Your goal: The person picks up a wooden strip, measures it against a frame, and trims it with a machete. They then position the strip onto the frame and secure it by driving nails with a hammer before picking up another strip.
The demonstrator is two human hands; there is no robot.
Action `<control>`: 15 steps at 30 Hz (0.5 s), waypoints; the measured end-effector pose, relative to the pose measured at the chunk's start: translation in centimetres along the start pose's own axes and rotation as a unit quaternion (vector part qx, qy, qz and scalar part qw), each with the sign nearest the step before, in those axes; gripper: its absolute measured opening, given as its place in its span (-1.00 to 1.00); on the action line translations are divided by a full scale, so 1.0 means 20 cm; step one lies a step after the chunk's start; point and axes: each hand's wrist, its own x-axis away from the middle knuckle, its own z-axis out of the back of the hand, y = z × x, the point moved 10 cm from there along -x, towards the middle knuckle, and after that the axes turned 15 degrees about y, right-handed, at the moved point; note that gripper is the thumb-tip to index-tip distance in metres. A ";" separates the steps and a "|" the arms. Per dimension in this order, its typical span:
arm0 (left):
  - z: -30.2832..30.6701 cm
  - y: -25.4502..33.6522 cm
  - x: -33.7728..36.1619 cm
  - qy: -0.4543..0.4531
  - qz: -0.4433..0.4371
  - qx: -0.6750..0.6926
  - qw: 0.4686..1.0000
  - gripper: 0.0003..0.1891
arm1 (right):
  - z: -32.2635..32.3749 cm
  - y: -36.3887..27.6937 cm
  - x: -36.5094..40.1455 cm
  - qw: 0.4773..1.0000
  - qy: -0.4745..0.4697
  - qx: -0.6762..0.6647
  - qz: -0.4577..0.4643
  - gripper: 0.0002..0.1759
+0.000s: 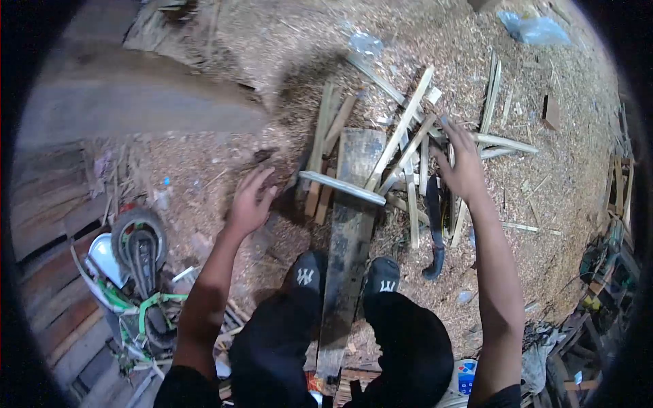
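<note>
My left hand (250, 204) hovers left of a long worn plank (350, 238), its fingers apart and nothing in them. Across that plank lies a short pale wooden strip (343, 188). On the other side, my right hand (464, 163) reaches over a loose pile of wooden strips (401, 132), with thumb and fingers spread. Its fingertips are right by the ends of several strips. Below that hand, a machete (434, 221) with a dark blade and black handle rests among the strips. More strips (318, 132) lie left of the plank's far end.
Wood shavings (537, 258) cover the ground. A large timber (149, 98) juts in from the upper left. A green and white small motorbike (139, 272) stands at left beside a board wall (51, 285). Scrap wood (585, 347) is heaped at lower right. My feet straddle the plank.
</note>
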 end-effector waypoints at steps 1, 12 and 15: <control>0.15 0.06 0.05 0.003 0.016 -0.004 1.000 -0.52 | 0.08 -0.05 0.05 0.999 -0.037 0.018 -0.008 -0.32; 1.89 0.94 0.59 0.088 0.085 -0.078 0.989 -0.42 | 1.64 -0.99 -0.08 0.986 -0.161 0.029 -0.015 -0.14; 2.20 1.11 0.79 0.121 0.108 -0.061 0.985 -0.45 | 2.00 -1.23 -0.13 0.992 -0.125 -0.021 0.012 -0.15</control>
